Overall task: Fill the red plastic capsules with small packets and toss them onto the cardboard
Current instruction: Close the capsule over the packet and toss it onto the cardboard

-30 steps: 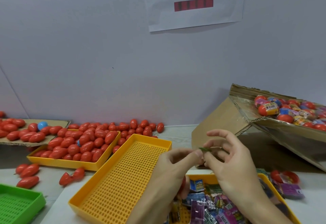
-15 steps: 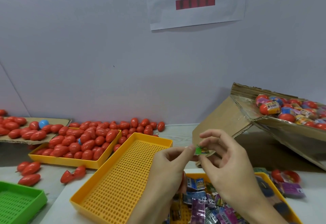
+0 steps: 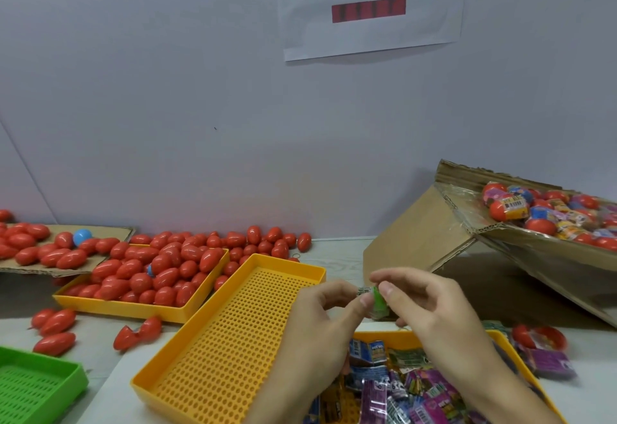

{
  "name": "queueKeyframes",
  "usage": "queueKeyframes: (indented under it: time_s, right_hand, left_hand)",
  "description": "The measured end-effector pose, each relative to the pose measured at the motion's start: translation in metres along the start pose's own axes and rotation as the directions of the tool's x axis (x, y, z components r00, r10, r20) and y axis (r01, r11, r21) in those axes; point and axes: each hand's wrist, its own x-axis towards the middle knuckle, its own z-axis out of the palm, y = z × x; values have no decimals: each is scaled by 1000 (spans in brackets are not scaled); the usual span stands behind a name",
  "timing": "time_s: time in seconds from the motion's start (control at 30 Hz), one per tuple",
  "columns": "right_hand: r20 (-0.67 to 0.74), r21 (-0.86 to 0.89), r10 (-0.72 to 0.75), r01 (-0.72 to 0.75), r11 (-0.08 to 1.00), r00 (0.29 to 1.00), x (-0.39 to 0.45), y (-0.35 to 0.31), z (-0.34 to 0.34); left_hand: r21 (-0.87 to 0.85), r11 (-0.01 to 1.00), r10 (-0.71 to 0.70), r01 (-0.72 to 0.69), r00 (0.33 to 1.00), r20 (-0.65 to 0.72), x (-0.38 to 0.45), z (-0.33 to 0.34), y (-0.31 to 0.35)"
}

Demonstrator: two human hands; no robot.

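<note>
Both hands meet at centre over the table. My left hand (image 3: 325,320) and my right hand (image 3: 430,306) pinch a small green packet (image 3: 379,301) between their fingertips. Below them a yellow tray (image 3: 510,343) holds several coloured packets (image 3: 400,390). Red capsules (image 3: 157,273) fill another yellow tray (image 3: 133,308) at the left. More red capsules lie on a flat cardboard sheet (image 3: 113,233) at the far left. An open red capsule half (image 3: 547,340) lies right of the packet tray.
An empty yellow perforated tray (image 3: 227,350) lies in front of my left hand. A green tray (image 3: 36,387) sits at the bottom left. A tilted cardboard box (image 3: 434,223) with wrapped capsules (image 3: 551,216) stands at the right. Loose red capsules (image 3: 53,326) lie on the table.
The green packet has turned from flat to more upright between the fingertips. Both hands have dropped slightly and my right hand's fingers have closed in on the packet.
</note>
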Motion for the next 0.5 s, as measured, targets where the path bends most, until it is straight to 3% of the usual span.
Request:
queueKeyframes:
  time_s: [0.17, 0.37, 0.5]
  right_hand:
    - [101, 36, 17, -21, 999, 995, 0, -3, -2]
    - [157, 79, 26, -38, 996, 987, -1, -6, -3]
    - [73, 115, -13, 5, 993, 997, -1, -7, -3]
  left_hand:
    - [61, 998, 29, -31, 999, 35, 1, -1, -2]
    - [-62, 997, -42, 45, 998, 39, 0, -4, -2]
    - [-130, 990, -49, 56, 997, 57, 0, -5, 0]
